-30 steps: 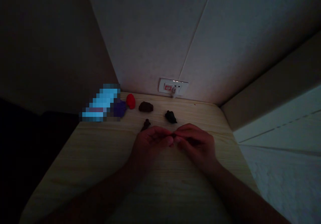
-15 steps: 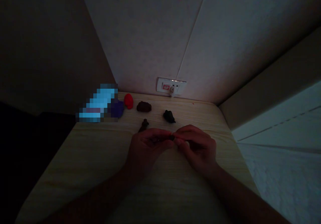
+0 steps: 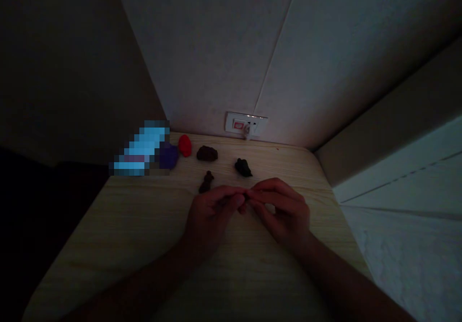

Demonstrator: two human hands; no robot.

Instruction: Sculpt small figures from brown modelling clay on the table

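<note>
Fingertips of my left hand [image 3: 211, 213] and my right hand [image 3: 287, 211] meet over the table, both pinching a tiny dark piece of modelling clay [image 3: 246, 197]. Most of that piece is hidden by the fingers. Just beyond my left hand lies a small brown clay figure [image 3: 206, 182], built of rounded lumps. A black clay lump [image 3: 243, 167] with a pointed end rests beyond the fingertips. Further back are a dark brown clay lump [image 3: 207, 153], a red lump [image 3: 185, 146] and a purple lump [image 3: 169, 156].
The pale wooden tabletop [image 3: 144, 225] meets a wall with a socket panel [image 3: 247, 123] holding a plug. At the left back corner is a bright, pixelated rectangular object [image 3: 140, 151]. White quilted fabric [image 3: 411, 264] lies to the right, below a panelled edge. The room is dim.
My left thumb and fingers have shifted slightly around the small piece, and my left hand sits a little lower, showing more of the brown figure. The lumps have not moved.
</note>
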